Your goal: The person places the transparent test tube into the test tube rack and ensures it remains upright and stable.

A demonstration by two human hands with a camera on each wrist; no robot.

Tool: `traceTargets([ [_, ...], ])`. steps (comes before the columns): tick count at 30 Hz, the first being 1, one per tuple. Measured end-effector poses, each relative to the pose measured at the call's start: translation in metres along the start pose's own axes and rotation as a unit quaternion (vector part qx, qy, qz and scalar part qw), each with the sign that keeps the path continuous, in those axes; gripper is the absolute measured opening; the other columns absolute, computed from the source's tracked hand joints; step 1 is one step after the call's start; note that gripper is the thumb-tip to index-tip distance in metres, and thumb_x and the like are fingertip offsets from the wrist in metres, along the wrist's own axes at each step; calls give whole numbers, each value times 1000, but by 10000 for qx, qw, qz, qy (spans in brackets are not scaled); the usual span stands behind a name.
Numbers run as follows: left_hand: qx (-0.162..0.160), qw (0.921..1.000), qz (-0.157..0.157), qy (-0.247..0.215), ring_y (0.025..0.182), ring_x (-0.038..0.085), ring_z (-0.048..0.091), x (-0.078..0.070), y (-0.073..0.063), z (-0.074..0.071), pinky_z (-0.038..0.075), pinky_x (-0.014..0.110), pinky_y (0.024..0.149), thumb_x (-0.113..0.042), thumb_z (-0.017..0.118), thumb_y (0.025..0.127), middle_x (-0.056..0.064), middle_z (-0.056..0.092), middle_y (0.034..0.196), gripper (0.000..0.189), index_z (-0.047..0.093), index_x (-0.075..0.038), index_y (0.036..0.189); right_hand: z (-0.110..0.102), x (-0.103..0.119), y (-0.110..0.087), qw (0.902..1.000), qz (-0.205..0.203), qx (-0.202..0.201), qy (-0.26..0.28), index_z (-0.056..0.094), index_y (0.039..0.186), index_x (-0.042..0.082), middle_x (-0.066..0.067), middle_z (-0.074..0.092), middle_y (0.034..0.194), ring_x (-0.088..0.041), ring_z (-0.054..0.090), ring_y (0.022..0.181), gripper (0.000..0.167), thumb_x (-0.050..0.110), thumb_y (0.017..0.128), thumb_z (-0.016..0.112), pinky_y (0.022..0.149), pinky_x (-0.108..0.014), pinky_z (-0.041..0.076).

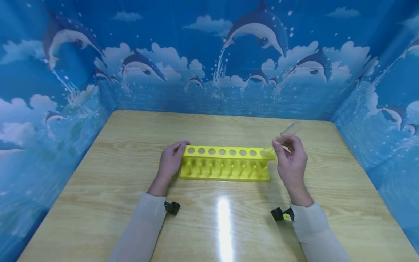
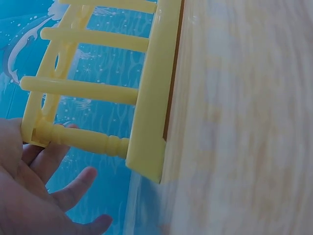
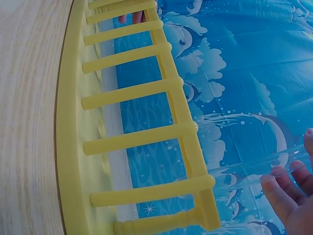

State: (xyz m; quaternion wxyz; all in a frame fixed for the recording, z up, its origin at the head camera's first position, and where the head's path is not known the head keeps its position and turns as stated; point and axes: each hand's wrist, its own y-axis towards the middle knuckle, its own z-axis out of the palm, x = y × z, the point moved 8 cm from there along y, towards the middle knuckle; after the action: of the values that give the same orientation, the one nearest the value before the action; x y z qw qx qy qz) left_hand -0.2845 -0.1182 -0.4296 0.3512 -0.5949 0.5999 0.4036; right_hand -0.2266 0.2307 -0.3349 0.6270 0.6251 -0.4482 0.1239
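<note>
A yellow test tube rack [image 1: 226, 157] stands upright on the table, with a row of round holes along its top and pegs below. At its left end my left hand [image 1: 171, 158] grips the upper corner; in the left wrist view some fingers [image 2: 73, 191] are spread beside the end post. My right hand [image 1: 292, 160] pinches a clear test tube [image 1: 292, 128] just right of the rack. The tube slants, its lower end by the rightmost hole; whether it has entered the hole I cannot tell. In the right wrist view the transparent tube [image 3: 254, 162] reaches toward the rack's top bar.
The wood-grain table [image 1: 131, 218] extends around the rack on every side. A blue dolphin-print curtain [image 1: 183, 94] encloses its back and sides. Small black devices [image 1: 172, 207] are worn at both wrists.
</note>
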Motion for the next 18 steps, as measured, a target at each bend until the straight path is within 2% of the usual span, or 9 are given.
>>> traceTargets([
  [4,27,9999,120,-96,130,24,50,-3,0,1,38,41,111,-31,44,104,8,63,130,37,60,-11,132,1,11,1,10000,-3,0,20,53,107,-18,-7,59,98,-6,61,94,19,-13,89,59,80,-14,53],
  [8,36,9995,300,-110,127,26,53,-5,0,2,38,41,110,-27,45,104,10,64,127,37,56,-11,136,0,5,1,10000,-3,-32,-13,54,107,-16,1,60,98,-7,61,93,20,-12,89,60,79,-14,54],
  [11,32,9995,311,-64,127,26,52,-4,1,2,38,42,110,-31,45,104,9,63,128,38,57,-12,135,-1,-4,0,10000,-3,-35,-26,55,108,-14,4,60,98,-10,62,94,21,-10,89,62,79,-15,54],
  [15,41,9997,253,-62,129,25,50,-2,1,1,37,43,111,-37,45,103,8,62,131,41,59,-13,133,-1,-6,0,10000,-39,-29,9,56,109,-12,3,60,99,-11,62,94,21,-8,90,63,79,-15,54],
  [18,44,9998,201,-73,129,26,50,-1,0,1,37,44,111,-41,46,102,7,61,132,44,59,-13,133,1,7,1,10000,-31,-1,-33,55,108,-14,2,59,99,-10,61,94,20,-10,90,61,80,-14,54],
])
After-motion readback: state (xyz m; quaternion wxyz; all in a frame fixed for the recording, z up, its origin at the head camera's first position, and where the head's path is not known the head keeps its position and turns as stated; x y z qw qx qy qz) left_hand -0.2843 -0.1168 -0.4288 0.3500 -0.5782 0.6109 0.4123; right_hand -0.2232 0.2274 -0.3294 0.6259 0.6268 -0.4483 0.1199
